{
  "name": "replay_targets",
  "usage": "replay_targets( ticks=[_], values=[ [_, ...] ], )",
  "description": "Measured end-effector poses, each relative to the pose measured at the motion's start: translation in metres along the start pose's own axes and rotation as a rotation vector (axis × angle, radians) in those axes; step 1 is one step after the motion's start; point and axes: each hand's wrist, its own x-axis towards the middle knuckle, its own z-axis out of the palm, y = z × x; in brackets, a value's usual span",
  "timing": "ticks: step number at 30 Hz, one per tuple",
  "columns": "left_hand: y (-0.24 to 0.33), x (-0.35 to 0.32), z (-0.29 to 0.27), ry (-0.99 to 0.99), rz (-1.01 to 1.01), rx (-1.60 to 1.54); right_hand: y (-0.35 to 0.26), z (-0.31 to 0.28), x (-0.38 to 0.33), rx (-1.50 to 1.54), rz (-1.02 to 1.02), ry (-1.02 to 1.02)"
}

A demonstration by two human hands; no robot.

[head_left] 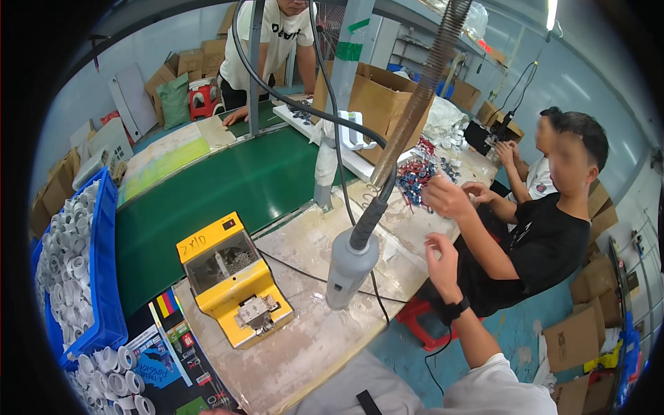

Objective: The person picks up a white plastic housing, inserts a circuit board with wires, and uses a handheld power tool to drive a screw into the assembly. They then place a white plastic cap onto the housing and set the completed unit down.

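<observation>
My right hand (443,266), with a black band on its wrist, is raised right of the table. Its fingers are apart and nothing shows in them. Only a sliver of skin that seems to be my left hand (218,411) shows at the lower edge; its fingers are hidden. Between my right hand and a yellow screw feeder (238,283) hangs a grey electric screwdriver (354,266), handle down, on a cable below a coiled spring (429,83). Small metal screws (241,257) lie in the feeder's tray. Neither hand touches the screwdriver or the feeder.
A blue crate (107,270) of white plastic fittings (69,263) stands left; more fittings (111,380) lie below it. A green conveyor belt (207,187) runs behind the feeder. Co-workers sit right, near red and blue wired parts (418,176). Another person leans over the belt.
</observation>
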Motion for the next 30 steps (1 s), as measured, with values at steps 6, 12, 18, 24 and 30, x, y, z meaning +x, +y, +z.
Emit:
replay_targets(
  ticks=[6, 12, 18, 24, 30],
  values=[
    [-0.011, 0.004, -0.012, 0.234, 0.231, 0.853, -0.103, 0.014, -0.014, 0.386, -0.033, -0.239],
    [-0.011, 0.012, 0.008, 0.203, 0.395, 1.448, -0.158, 0.05, -0.024, 0.82, -0.174, -0.192],
    [-0.013, -0.004, -0.011, 0.201, 0.286, 0.919, -0.173, 0.063, -0.035, 0.677, 0.033, -0.399],
    [-0.001, 0.002, -0.017, 0.213, 0.1, 0.352, -0.176, 0.068, -0.046, 0.741, 0.048, -0.352],
    [-0.006, -0.01, -0.014, 0.373, 0.224, 1.222, -0.165, 0.079, -0.075, 0.765, 0.053, -0.403]
  ],
)
